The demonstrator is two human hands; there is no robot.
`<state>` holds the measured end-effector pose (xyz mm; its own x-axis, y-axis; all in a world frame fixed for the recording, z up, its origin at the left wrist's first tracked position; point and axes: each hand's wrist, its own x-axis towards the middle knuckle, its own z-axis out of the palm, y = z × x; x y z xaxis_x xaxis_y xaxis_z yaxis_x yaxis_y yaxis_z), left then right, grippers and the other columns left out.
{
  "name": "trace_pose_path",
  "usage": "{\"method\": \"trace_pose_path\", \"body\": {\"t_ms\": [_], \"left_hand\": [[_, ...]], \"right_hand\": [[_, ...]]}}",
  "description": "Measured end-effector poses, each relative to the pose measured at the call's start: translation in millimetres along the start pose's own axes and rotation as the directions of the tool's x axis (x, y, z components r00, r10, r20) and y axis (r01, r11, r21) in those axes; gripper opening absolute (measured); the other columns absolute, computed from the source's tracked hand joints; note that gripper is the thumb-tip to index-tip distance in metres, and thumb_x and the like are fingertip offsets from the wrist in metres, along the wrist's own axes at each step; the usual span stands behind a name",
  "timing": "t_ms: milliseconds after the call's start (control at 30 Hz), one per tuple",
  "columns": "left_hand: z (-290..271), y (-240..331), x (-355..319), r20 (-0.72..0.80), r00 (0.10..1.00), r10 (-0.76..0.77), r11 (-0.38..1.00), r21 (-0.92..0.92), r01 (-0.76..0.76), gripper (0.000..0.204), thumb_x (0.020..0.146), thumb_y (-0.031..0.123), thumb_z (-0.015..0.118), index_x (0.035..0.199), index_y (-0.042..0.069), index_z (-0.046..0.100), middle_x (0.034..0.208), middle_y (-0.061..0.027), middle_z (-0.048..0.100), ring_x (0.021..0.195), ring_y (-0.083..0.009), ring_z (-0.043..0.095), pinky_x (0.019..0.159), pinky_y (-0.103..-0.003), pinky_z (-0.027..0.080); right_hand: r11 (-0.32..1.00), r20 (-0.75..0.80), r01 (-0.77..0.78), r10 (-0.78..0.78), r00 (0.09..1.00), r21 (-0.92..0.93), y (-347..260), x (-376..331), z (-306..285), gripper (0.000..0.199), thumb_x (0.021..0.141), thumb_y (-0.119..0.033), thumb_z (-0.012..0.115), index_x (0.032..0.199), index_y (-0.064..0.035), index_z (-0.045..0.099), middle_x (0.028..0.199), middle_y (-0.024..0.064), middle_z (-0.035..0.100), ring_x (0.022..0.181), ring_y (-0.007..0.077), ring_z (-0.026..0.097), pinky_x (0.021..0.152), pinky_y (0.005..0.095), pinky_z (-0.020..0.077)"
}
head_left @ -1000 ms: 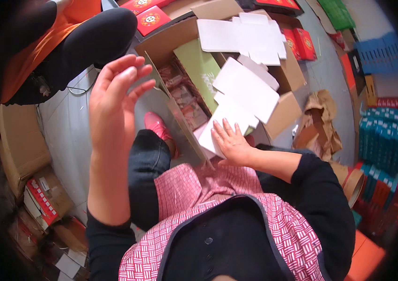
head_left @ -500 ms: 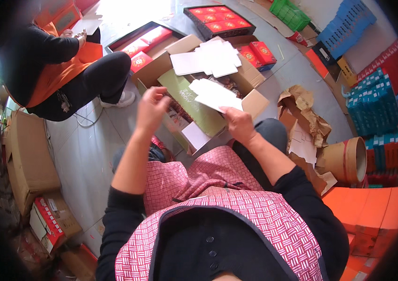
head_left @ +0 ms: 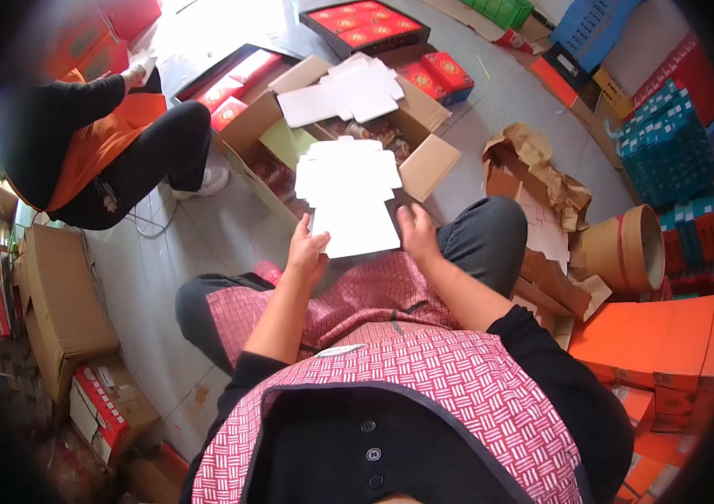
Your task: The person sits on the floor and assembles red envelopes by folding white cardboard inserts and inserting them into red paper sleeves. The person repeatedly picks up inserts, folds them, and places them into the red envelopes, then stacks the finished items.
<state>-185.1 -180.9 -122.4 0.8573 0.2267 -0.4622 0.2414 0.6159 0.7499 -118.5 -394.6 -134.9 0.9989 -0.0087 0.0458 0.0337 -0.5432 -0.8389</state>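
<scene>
A flat white die-cut cardboard box blank (head_left: 349, 189) is held out in front of my lap, with its notched flaps pointing away from me. My left hand (head_left: 307, 250) grips its near left edge, thumb on top and the other fingers partly under the sheet. Along the near right edge my right hand (head_left: 417, 232) is closed on the blank, its fingertips partly hidden. Behind the blank stands an open brown carton (head_left: 258, 118) with small wrapped items inside. More white blanks (head_left: 344, 91) lie across the carton's far side.
Black trays of red boxes (head_left: 365, 25) sit beyond the carton. A person (head_left: 80, 134) in an orange apron crouches at the left. Crumpled brown paper (head_left: 533, 160), a cardboard drum (head_left: 621, 250) and orange boxes (head_left: 642, 336) stand at the right. A brown carton (head_left: 63, 294) stands at left.
The white blank has come closer to my lap and now faces up with its flaps spread. My raised left hand has come down onto its edge. The green sheet is mostly covered.
</scene>
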Motion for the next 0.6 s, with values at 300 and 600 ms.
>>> {"method": "trace_pose_path", "body": {"t_ms": [300,600], "left_hand": [[12,-42,6,-0.067,0.972,-0.225,0.897,0.375,0.233,0.031,0.089,0.005,0.044,0.119,0.004,0.038,0.114,-0.0132,0.052,0.094,-0.0263,0.059,0.069,-0.041,0.058],[-10,-106,19,-0.24,0.968,0.075,0.944,0.33,0.008,0.068,0.078,-0.014,0.047,0.14,0.002,0.026,0.118,-0.0146,0.051,0.095,-0.0201,0.059,0.067,-0.026,0.054]], "right_hand": [[0.627,0.559,-0.707,0.474,0.68,0.328,6,-2,41,0.021,0.088,-0.008,0.046,0.097,0.0047,0.06,0.091,0.013,0.063,0.079,0.0233,0.062,0.067,0.037,0.0502],[0.948,0.235,-0.319,0.308,0.922,0.007,50,4,67,0.036,0.082,-0.004,0.048,0.117,-0.0029,0.057,0.089,0.01,0.065,0.083,0.0197,0.061,0.077,0.0332,0.0471]]}}
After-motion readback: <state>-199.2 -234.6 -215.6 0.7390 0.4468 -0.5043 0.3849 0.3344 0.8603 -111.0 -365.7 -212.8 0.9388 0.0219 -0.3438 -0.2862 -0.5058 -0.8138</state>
